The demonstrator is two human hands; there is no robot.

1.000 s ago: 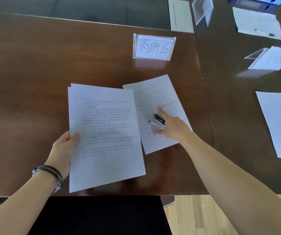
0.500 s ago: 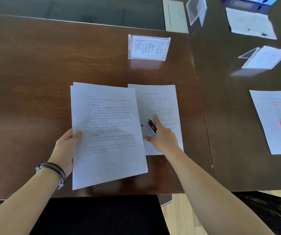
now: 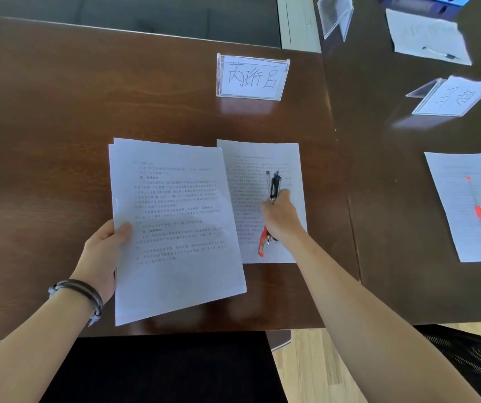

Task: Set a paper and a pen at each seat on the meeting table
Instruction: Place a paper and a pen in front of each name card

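My left hand [image 3: 104, 251] grips a stack of printed sheets [image 3: 172, 225] by its left edge, held just above the brown table [image 3: 59, 112]. To the right a single printed sheet [image 3: 259, 167] lies flat and straight in front of a clear name card [image 3: 252, 77]. Over that sheet my right hand [image 3: 281, 219] holds a bundle of pens [image 3: 273, 186]: black and clear ends stick out above the fist, and a red end shows below it.
At the right a sheet with a red pen [image 3: 477, 203] on it lies by a second name card [image 3: 454, 96]. Farther back are another sheet with a pen [image 3: 428, 36], an empty clear card holder [image 3: 336, 16] and a blue folder [image 3: 425, 2]. A black chair [image 3: 157, 370] stands below the table edge.
The single sheet has been turned from tilted to straight in front of the name card. My right hand has lifted from pressing on it and now holds the pens upright above it.
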